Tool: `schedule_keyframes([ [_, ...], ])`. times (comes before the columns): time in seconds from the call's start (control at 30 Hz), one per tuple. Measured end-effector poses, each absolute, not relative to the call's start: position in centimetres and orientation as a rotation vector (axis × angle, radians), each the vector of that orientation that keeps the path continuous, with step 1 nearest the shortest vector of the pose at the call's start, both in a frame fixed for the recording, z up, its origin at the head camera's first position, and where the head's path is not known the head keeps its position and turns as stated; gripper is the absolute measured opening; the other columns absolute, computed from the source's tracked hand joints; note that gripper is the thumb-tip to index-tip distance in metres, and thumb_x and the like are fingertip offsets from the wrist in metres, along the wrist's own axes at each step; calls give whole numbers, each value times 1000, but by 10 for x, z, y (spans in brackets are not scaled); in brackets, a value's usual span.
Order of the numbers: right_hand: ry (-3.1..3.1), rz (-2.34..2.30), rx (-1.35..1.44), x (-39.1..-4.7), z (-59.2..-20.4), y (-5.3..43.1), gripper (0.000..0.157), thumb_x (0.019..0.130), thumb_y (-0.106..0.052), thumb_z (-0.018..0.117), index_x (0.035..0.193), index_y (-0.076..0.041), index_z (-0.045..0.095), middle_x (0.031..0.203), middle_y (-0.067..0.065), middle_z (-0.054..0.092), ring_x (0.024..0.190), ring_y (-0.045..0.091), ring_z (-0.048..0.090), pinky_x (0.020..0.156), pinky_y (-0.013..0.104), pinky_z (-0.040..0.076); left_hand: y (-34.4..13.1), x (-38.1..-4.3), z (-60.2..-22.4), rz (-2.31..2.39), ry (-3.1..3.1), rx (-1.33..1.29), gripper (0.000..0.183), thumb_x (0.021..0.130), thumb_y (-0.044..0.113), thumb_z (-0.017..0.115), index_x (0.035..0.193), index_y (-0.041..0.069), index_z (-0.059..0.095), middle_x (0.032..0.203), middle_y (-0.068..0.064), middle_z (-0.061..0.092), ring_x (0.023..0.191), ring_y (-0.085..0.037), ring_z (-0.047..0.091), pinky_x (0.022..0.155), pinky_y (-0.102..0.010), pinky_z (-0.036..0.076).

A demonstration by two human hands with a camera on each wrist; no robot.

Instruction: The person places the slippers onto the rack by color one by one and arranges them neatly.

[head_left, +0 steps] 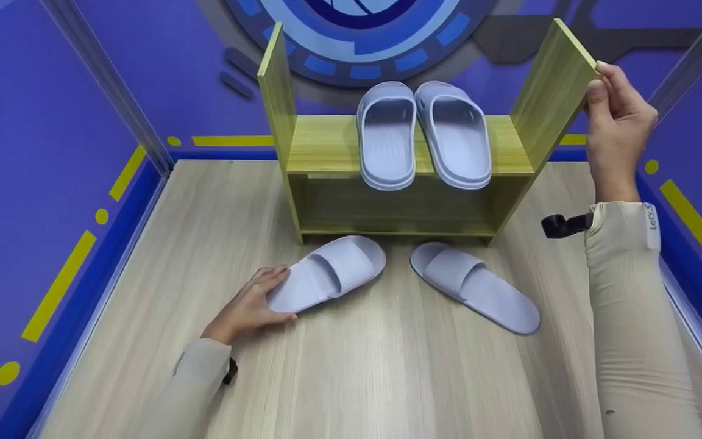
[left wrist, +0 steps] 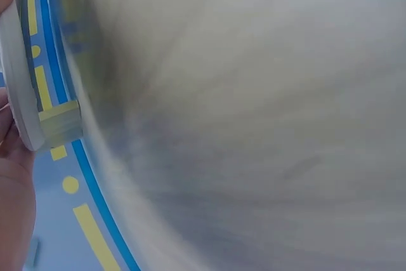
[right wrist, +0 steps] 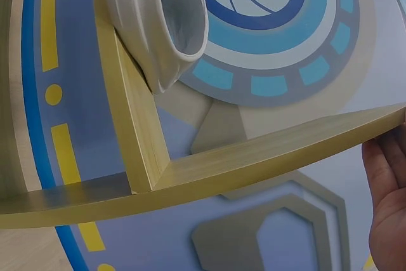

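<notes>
My left hand grips the heel end of a pale grey slide slipper, thumb on the near side and fingers on the far side. The slipper's toe points toward the small wooden shoe rack. In the left wrist view this slipper appears edge-on, with part of the hand beside it. My right hand pinches the upper front corner of the rack's right side panel. The right wrist view shows those fingers at the panel's end.
The matching slide lies on the wooden floor, angled toward the lower right. Two pale grey clogs stand side by side on the rack's upper shelf, overhanging its front edge. Blue printed walls enclose the floor on the left, back and right.
</notes>
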State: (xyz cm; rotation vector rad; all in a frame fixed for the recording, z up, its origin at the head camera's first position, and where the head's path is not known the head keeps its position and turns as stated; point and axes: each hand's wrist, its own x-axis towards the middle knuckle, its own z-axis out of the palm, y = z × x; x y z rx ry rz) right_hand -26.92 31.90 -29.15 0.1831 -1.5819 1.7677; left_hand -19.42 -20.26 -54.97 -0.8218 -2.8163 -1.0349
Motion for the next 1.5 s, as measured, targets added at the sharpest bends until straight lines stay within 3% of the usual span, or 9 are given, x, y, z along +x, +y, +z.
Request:
schedule_keyframes([
  [0.8,-1518,1790,197,-280,-299,326,30,84,-6,69,112,2,70,112,16,71,97,20,70,88,24,54,-175,-205,-545,-1036,-2733,-713,90,66,34,88,138,-4,49,143,-18,49,131,-33,44,108,-45,40],
  [1.2,-1535,1770,173,-276,-297,323,29,84,-6,69,111,1,70,110,14,72,96,19,70,87,22,53,-152,-209,-547,-1083,-2695,-629,90,68,33,87,138,-7,46,141,-27,47,130,-38,43,108,-50,38],
  [1.5,-1525,1786,174,-276,-297,323,29,83,-7,69,112,0,70,110,14,72,95,20,70,87,23,54,-138,-211,-551,-1119,-2694,-563,90,68,34,86,138,-7,47,144,-22,47,130,-35,43,108,-48,38],
])
